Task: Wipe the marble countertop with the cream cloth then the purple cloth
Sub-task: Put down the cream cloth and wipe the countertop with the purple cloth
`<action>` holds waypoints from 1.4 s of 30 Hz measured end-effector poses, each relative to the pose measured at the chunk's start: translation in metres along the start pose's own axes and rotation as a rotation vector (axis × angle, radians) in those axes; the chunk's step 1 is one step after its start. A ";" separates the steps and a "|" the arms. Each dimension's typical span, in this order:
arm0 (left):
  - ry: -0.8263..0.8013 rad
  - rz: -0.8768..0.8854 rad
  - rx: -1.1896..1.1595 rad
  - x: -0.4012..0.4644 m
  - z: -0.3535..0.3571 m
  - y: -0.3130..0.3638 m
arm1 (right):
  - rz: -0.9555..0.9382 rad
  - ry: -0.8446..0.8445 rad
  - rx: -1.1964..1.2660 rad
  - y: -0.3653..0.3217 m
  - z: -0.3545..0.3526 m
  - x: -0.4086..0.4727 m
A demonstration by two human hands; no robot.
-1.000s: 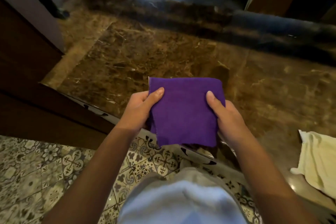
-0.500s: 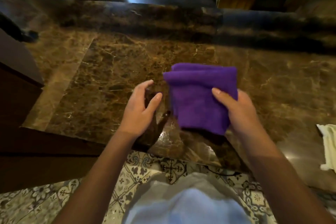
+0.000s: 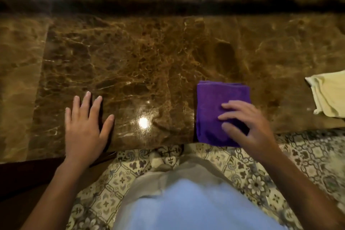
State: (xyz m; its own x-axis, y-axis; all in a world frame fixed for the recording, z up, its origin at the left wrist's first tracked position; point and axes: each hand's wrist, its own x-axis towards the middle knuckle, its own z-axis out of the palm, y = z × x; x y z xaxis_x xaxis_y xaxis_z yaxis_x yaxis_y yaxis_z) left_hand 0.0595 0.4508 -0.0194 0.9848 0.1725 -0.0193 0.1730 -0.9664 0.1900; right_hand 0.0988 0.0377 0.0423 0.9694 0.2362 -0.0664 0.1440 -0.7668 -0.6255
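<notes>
Now purple cloth (image 3: 214,106) folded square, right hand (image 3: 248,127) spread on it; one cream cloth (image 3: 328,97) rumpled; left hand (image 3: 84,127) flat, spread on marble countertop (image 3: 149,58).

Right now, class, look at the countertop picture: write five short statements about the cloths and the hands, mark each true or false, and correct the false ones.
1. The purple cloth lies folded on the marble countertop. True.
2. The right hand rests on the purple cloth. True.
3. The left hand holds the cream cloth. False: it lies flat and open on the bare marble, holding nothing.
4. The cream cloth sits at the far right edge of the view, apart from both hands. True.
5. The purple cloth lies at the back of the countertop, far from the person. False: it lies at the near edge, just in front of the person.
</notes>
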 end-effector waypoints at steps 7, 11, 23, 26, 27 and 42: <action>0.002 -0.035 0.006 0.001 0.000 0.003 | 0.216 0.092 -0.441 -0.008 0.072 0.028; 0.026 -0.036 0.000 0.004 -0.001 0.004 | 0.163 0.135 -0.455 0.005 0.061 0.082; 0.066 -0.036 -0.005 0.000 -0.002 0.004 | 0.273 0.185 -0.422 0.001 0.041 0.263; 0.067 -0.029 -0.012 -0.001 -0.002 0.005 | 0.256 0.145 -0.417 -0.011 0.045 0.268; 0.061 -0.031 -0.016 0.001 -0.001 0.005 | 0.225 0.148 -0.428 -0.014 0.048 0.266; 0.028 -0.125 -0.001 0.001 0.007 0.013 | -0.100 -0.037 -0.405 -0.013 0.079 0.029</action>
State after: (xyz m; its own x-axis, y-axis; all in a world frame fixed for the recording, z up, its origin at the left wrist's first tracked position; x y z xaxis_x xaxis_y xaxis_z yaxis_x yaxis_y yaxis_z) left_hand 0.0627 0.4367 -0.0235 0.9548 0.2968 -0.0152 0.2943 -0.9369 0.1886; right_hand 0.1097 0.1022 -0.0131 0.9399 0.3371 -0.0538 0.3107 -0.9101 -0.2741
